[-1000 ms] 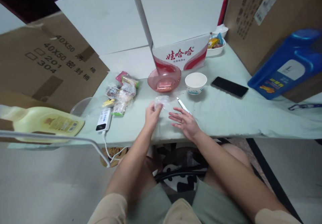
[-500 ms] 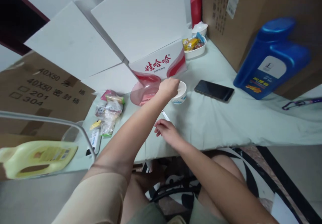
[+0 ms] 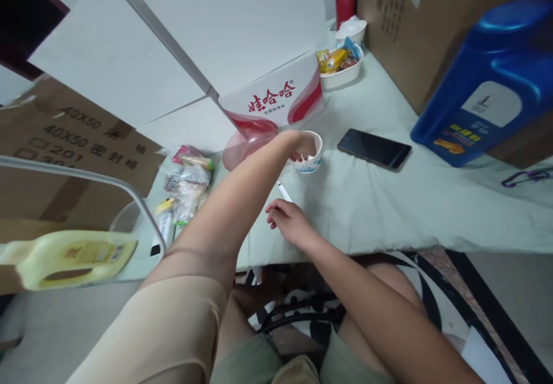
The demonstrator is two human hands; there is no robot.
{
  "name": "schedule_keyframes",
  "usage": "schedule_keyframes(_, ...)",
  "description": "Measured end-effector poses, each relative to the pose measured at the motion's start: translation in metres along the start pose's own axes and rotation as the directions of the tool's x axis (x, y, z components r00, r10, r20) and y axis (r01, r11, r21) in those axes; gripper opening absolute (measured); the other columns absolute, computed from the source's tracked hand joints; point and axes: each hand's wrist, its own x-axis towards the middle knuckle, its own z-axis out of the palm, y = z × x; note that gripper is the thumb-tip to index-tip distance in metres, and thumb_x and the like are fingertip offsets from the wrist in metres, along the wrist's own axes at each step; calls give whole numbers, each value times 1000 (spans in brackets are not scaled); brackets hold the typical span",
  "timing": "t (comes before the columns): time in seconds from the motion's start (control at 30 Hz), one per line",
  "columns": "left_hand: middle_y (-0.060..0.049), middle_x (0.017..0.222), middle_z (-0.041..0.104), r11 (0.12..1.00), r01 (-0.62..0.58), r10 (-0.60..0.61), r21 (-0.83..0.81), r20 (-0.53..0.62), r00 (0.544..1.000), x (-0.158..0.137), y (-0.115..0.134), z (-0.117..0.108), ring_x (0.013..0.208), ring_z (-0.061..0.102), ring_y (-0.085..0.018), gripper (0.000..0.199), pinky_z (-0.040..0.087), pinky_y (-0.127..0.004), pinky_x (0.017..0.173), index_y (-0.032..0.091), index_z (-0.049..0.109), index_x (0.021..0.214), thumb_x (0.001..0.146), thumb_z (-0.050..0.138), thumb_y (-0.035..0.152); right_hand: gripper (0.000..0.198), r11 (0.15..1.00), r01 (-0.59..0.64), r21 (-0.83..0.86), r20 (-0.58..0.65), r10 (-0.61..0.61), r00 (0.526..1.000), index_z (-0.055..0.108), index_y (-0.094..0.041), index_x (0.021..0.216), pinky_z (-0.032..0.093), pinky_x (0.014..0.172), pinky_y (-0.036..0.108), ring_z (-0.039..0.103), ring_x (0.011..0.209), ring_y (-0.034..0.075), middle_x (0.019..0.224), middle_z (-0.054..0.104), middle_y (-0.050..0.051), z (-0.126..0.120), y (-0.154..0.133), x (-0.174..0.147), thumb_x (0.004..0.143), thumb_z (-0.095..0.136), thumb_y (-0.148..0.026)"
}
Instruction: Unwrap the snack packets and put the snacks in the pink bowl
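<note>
My left hand (image 3: 303,143) dips into a white paper bowl (image 3: 310,167) with blue marks, its fingers pointing down and somewhat apart; the fingertips and whatever lies inside are hidden. Beside my left forearm is a pink see-through dish (image 3: 233,152), partly covered by the arm. My right hand (image 3: 288,218) rests over the cloth nearer the table edge, fingers loosely bent and a little apart, with nothing visible in them. Just beyond it lies a thin white stick-like thing (image 3: 284,191), apart from the left hand.
A white carton (image 3: 272,102) stands behind the bowl. To the right lie a phone (image 3: 374,148) and a large blue bottle (image 3: 479,96). Wrapped snacks (image 3: 190,185) and a yellow bottle (image 3: 78,257) lie left. A tray of sweets (image 3: 343,76) stands at the back.
My left hand has gone from a closed shape at the bowl's left rim to fingers down inside it. My right hand stays nearly in place. The view has shifted slightly.
</note>
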Motion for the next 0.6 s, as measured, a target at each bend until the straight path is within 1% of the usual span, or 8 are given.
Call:
schedule_keyframes(0.1, -10, 87, 70, 998, -65, 68, 27, -135, 989, -35, 0, -17, 93, 65, -26, 9, 48, -36, 83, 17, 69, 76, 68, 65, 16, 15, 998, 42, -57, -24, -43, 999, 57, -21, 75, 43, 57, 22, 57, 54, 10, 62, 60, -5, 0, 3, -1, 80, 44, -14)
schedule_keyframes(0.17, -7, 86, 67, 977, -203, 173, -58, -334, 927, -69, -10, -18, 89, 63, -21, 12, 46, -32, 80, 18, 67, 82, 80, 55, 20, 14, 990, 77, -116, -58, -84, 995, 57, -21, 76, 42, 56, 23, 56, 54, 12, 61, 59, -5, 0, 9, -3, 80, 44, -17)
schedule_keyframes(0.23, -3, 76, 63, 948, -275, 167, -161, -486, 858, -107, -33, -10, 78, 59, -17, 18, 44, -28, 74, 18, 64, 79, 86, 48, 23, 14, 973, 106, -203, -83, -125, 989, 59, -22, 80, 42, 57, 25, 56, 55, 13, 62, 60, -4, 1, 17, -6, 79, 45, -20)
schedule_keyframes(0.33, -1, 65, 56, 959, -170, 16, -227, -556, 831, -151, -92, 11, 68, 53, -16, 22, 41, -28, 69, 18, 59, 71, 87, 48, 29, 17, 937, 135, -323, -70, -166, 984, 61, -22, 88, 43, 60, 26, 57, 58, 14, 65, 62, -3, 6, 29, -13, 79, 46, -23)
schedule_keyframes(0.43, -5, 77, 60, 967, 104, -218, -233, -540, 813, -174, -166, 22, 80, 57, -21, 12, 44, -33, 79, 19, 61, 77, 82, 54, 27, 19, 898, 162, -409, -12, -183, 983, 61, -22, 91, 41, 60, 26, 56, 57, 14, 68, 63, -2, 17, 38, -20, 81, 45, -25)
schedule_keyframes(0.47, -9, 89, 61, 953, 206, -300, -224, -584, 754, -177, -191, 20, 93, 58, -25, 13, 43, -36, 86, 19, 63, 85, 81, 55, 29, 19, 881, 171, -441, 9, -186, 983, 60, -22, 91, 40, 60, 26, 55, 57, 14, 68, 63, -2, 22, 41, -21, 82, 45, -25)
schedule_keyframes(0.53, -15, 115, 56, 868, 411, -481, -279, -682, 552, -179, -234, 11, 119, 48, -35, 33, 37, -45, 99, 21, 61, 108, 80, 58, 37, 18, 841, 195, -504, 53, -195, 979, 60, -22, 92, 39, 60, 26, 53, 56, 14, 67, 63, -2, 33, 44, -22, 83, 45, -25)
schedule_keyframes(0.6, -21, 128, 50, 774, 531, -603, -345, -656, 454, -175, -266, -1, 132, 34, -42, 57, 29, -55, 104, 20, 51, 127, 78, 60, 47, 18, 804, 228, -549, 109, -202, 973, 61, -23, 92, 37, 59, 26, 51, 55, 14, 66, 62, -3, 44, 46, -18, 83, 45, -25)
